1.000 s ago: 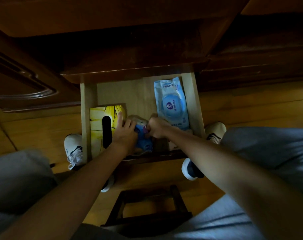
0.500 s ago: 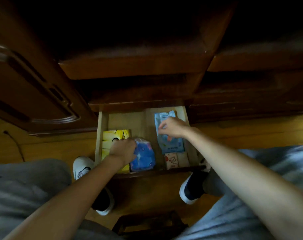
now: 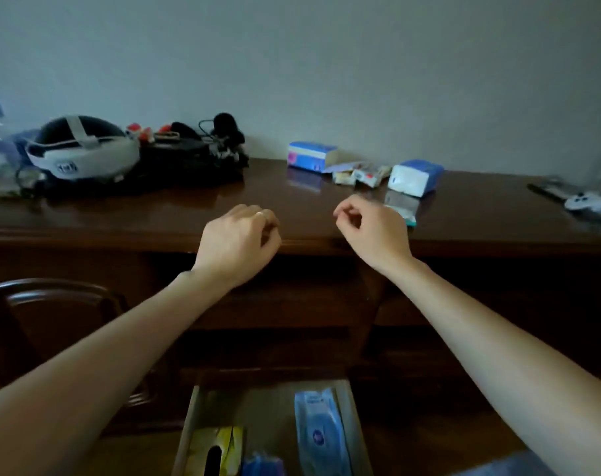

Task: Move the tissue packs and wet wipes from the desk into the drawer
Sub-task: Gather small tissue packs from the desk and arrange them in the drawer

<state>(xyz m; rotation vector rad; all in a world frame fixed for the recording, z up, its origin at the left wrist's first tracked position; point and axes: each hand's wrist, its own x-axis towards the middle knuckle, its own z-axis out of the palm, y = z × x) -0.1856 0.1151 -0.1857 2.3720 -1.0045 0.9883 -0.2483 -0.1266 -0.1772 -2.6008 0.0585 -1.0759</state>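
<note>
Both hands empty, raised over the desk [image 3: 189,214] front edge. Left hand [image 3: 239,243] loosely curled, holding nothing. Right hand [image 3: 371,231] loosely curled too, thumb and forefinger near each other, nothing between them.

Still on the desk: white-blue tissue pack [image 3: 414,176] just beyond the right hand, up and to its right; blue box [image 3: 311,156] farther back near the wall; small sachets [image 3: 357,173] between those 2. A flat packet [image 3: 404,214] lies right beside the right hand, partly hidden by it, type unclear.

Drawer [image 3: 352,427] open below, already holding wipes [image 3: 321,434], a yellow tissue box [image 3: 220,448] and a blue pack [image 3: 261,463].

Handling, judged: tissue pack looks light, soft, squashy, with slick plastic wrap; best pinched across its short sides, thumb against fingers, 1 hand enough. Blue box looks stiffer, so grip it over the top. Sachets are tiny and loose, easy to drop, better scooped together.

Right hand is nearest the tissue pack; left hand is well apart from all of it.
</note>
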